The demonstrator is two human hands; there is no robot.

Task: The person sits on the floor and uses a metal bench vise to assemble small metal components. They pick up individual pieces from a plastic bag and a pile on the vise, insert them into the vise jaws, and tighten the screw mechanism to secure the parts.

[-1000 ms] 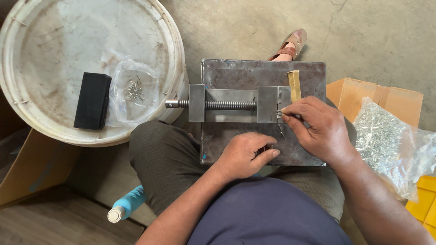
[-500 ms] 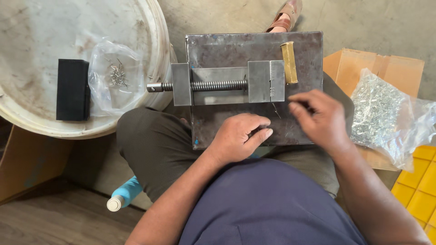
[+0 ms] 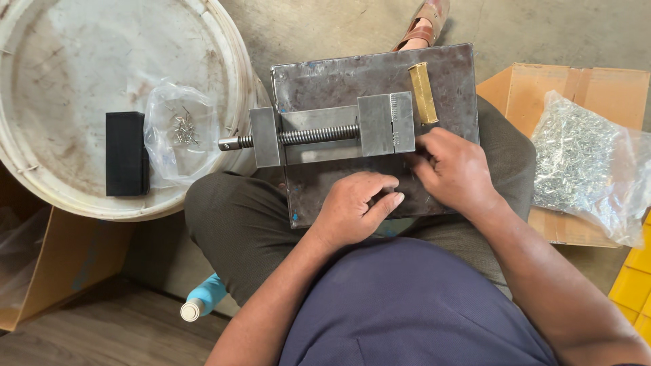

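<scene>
Both hands rest on the steel plate (image 3: 319,74) across the person's lap. The left hand (image 3: 352,210), fingers curled together, sits at its near edge; the right hand (image 3: 454,169), fingertips pinched, beside the vise (image 3: 332,132). A brass bar (image 3: 422,93) lies at the far right corner.

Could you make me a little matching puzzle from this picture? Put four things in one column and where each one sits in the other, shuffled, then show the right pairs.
Things:
1. black block
2. brass cylinder
3. big bag of metal bits
4. blue bottle

Places:
A. on the steel plate, right of the vise
B. on the floor by the person's leg
C. on the white round lid
D. on the cardboard at the right

Pairs: 1-C, 2-A, 3-D, 4-B
</scene>
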